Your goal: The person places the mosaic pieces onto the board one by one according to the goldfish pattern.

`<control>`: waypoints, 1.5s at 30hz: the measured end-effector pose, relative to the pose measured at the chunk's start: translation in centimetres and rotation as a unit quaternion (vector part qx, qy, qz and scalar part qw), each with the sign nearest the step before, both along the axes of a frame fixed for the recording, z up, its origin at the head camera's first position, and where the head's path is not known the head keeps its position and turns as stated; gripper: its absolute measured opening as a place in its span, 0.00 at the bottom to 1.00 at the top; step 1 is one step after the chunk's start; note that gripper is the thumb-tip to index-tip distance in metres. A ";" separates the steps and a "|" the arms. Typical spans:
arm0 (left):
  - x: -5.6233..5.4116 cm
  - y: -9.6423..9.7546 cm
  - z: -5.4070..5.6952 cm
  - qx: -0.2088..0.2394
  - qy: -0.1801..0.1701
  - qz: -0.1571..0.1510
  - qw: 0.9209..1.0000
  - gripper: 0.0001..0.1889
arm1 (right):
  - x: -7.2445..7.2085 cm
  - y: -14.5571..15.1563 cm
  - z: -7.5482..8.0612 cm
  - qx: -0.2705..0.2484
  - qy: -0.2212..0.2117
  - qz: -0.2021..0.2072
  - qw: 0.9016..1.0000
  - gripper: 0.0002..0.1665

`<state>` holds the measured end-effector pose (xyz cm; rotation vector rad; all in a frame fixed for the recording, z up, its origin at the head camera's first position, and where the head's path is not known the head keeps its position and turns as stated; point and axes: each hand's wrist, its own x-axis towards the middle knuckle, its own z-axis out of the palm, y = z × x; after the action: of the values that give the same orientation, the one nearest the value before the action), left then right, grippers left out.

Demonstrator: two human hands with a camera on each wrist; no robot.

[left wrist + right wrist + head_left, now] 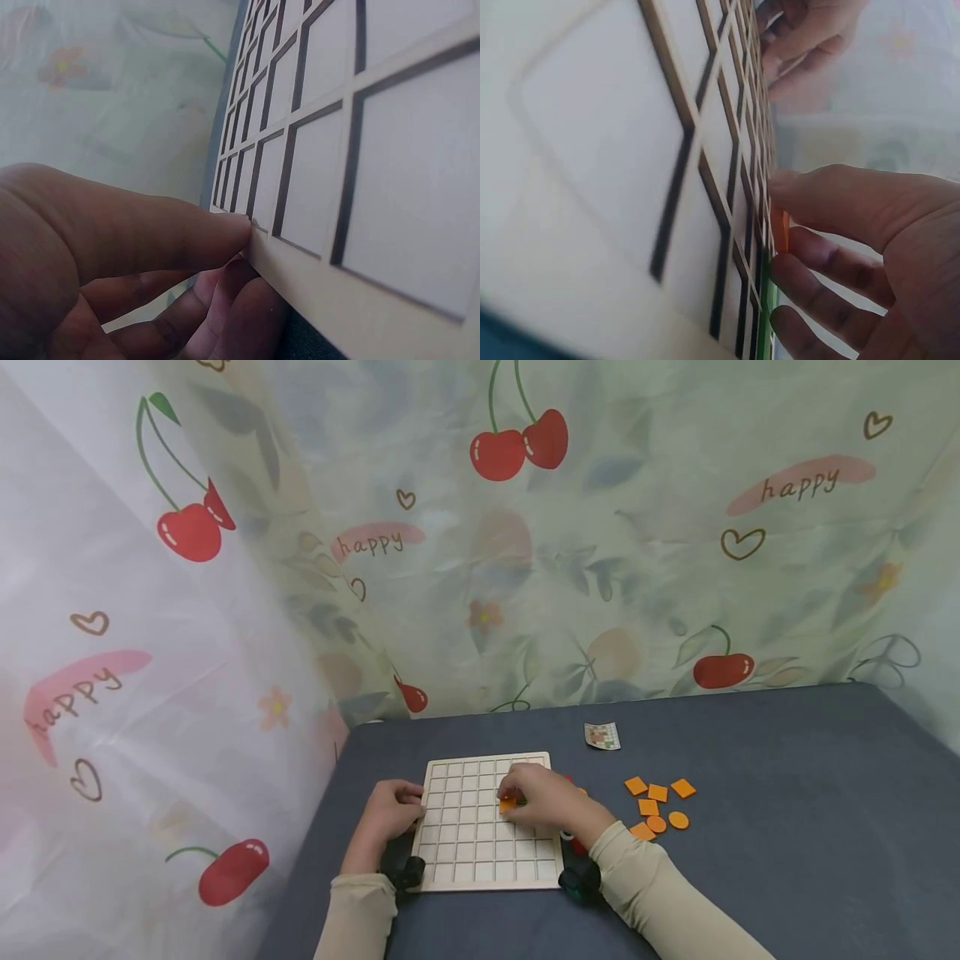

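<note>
A pale wooden board (465, 852) with raised grid lines lies flat on the dark table. At its left edge is my left hand (392, 814); in the left wrist view, the thumb (214, 236) presses on the rim while the fingers curl beside and below it. My right hand (543, 797) is over the right half of the board. Between its thumb and fingers it pinches an orange tile (781, 229), right at the grid. A strip of green (764, 307) shows in the grid near those fingers. The palm hides several cells behind it.
Several loose orange tiles (657, 792), some square and some round, lie right of the board. Red pieces (577, 846) beside its right edge are partly hidden by my right arm. A small printed card (602, 736) lies farther back. A patterned curtain (600, 568) hangs behind the table.
</note>
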<state>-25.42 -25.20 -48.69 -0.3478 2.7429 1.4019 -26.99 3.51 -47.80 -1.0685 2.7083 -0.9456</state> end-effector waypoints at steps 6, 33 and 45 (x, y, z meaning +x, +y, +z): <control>0.0 -0.1 -0.2 -0.001 -0.001 0.000 1.000 0.15 | 0.2 -0.7 -0.2 0.018 -0.005 -0.014 1.000 0.10; 0.0 -0.1 -0.2 -0.004 -0.006 0.002 1.000 0.15 | 0.4 -0.9 0.1 0.026 -0.006 -0.010 1.000 0.10; 0.0 -0.1 0.0 -0.005 -0.005 0.005 1.000 0.15 | 0.4 2.4 1.8 0.021 0.003 0.010 1.000 0.13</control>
<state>-25.39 -25.30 -48.67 -0.3666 2.7453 1.3861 -26.56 5.96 -46.01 -1.0906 2.7029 -0.8790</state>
